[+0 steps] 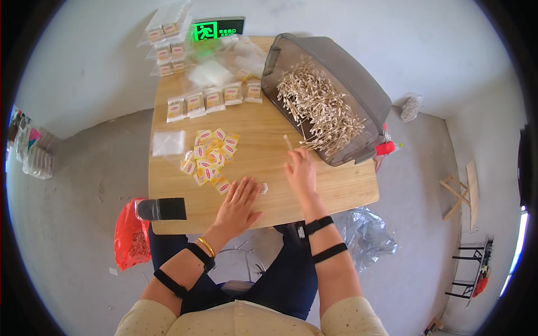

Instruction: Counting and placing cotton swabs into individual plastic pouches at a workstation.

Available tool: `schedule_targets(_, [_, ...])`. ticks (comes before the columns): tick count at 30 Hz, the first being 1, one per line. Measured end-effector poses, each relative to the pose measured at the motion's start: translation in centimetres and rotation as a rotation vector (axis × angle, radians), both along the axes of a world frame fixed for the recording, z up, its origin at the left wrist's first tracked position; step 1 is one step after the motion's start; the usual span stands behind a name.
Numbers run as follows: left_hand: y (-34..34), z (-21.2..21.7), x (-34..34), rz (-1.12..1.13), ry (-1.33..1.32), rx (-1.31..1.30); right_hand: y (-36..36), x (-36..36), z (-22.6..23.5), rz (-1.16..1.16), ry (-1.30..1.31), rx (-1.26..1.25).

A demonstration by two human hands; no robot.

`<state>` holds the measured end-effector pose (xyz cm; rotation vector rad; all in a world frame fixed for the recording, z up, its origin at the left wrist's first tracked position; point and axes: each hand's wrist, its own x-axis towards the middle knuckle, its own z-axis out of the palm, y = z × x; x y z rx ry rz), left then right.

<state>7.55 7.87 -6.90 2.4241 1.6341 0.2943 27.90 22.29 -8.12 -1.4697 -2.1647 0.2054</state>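
My left hand (238,204) lies flat on the table, fingers stretched out, over a small row of cotton swabs (262,188) whose tips show beside the fingers. Further right, my right hand (302,172) pinches what looks like a cotton swab (288,142), pointing up and away from me. It is near a tipped grey plastic bin (361,75) holding a big heap of loose cotton swabs (319,106). Just beyond my left hand is a loose pile of small yellow and white printed cards (210,157).
Filled swab packets (214,101) stand in a row at the back, with clear plastic bags (210,73) behind them. More packets are stacked at the far left (168,50). Flat clear bags (168,143) lie left of the cards. A black strip (161,209) hangs at the table's left edge.
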Motion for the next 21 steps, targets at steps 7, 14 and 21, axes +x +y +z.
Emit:
schedule_targets(7, [-0.6,0.2,-0.1,-0.013,0.003,-0.025,-3.3,-0.1,1.6,-0.031,0.116,0.025])
schedule_targets(14, [-0.6,0.1,0.0,-0.021,-0.013,0.016,0.9,3.6,1.1,-0.107,-0.055,0.051])
schedule_targets(21, [-0.4,0.3,0.2,-0.014,-0.002,0.007,-0.2,-0.2,0.7,0.181,0.099,-0.162])
